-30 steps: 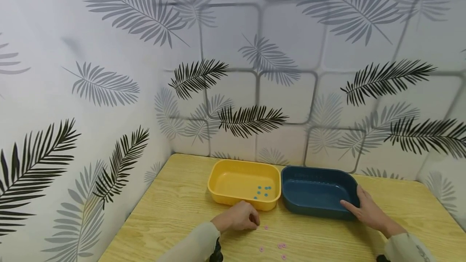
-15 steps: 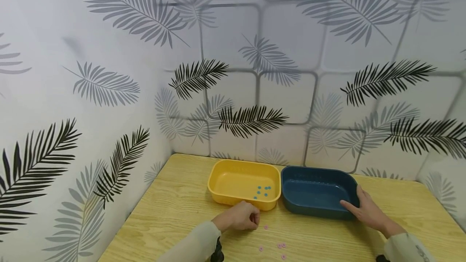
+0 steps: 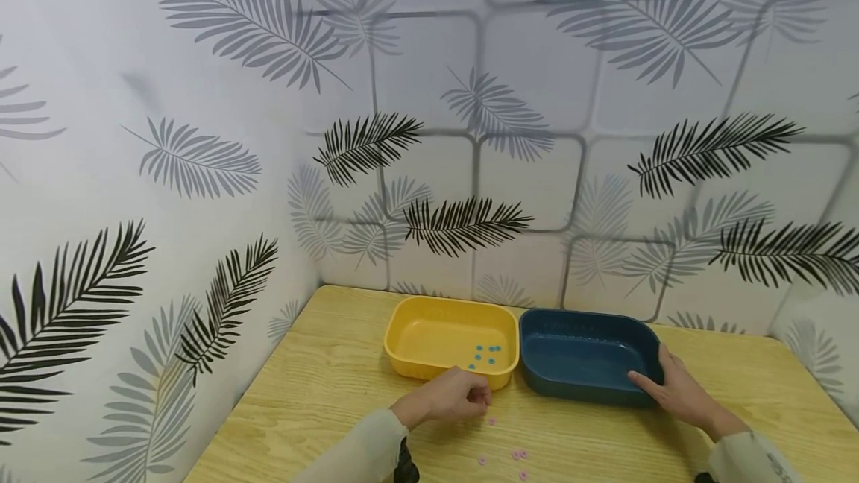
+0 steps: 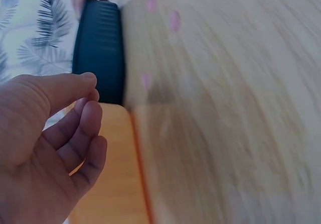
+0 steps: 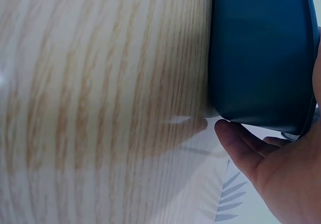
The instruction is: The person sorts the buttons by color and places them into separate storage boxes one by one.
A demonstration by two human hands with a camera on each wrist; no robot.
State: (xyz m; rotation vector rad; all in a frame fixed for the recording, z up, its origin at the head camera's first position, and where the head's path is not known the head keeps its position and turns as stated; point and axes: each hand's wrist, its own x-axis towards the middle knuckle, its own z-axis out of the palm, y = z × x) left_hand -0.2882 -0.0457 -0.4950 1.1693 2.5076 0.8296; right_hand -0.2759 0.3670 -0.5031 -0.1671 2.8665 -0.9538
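Observation:
My left hand (image 3: 452, 396) hovers just in front of the yellow bin (image 3: 409, 368), fingers curled. In the left wrist view the thumb tip meets the fingertips (image 4: 89, 78), and no object shows between them. Small pink rings (image 3: 520, 454) lie scattered on the table, one of them right beside this hand. Several small blue rings (image 3: 479, 357) sit at the right end inside the yellow bin. My right hand (image 3: 678, 390) grips the right end of the dark blue bin (image 3: 577, 390), thumb over the front corner and fingers round the outer side.
Both bins stand side by side near the back of the wooden table (image 3: 322, 364), their ends meeting. A wall with a leaf pattern (image 3: 429, 170) rises behind the table and along its left side.
My left hand has lifted slightly and shifted right, closer to the nearest pink ring. The right hand and both bins stay in place. The head view has tipped very slightly.

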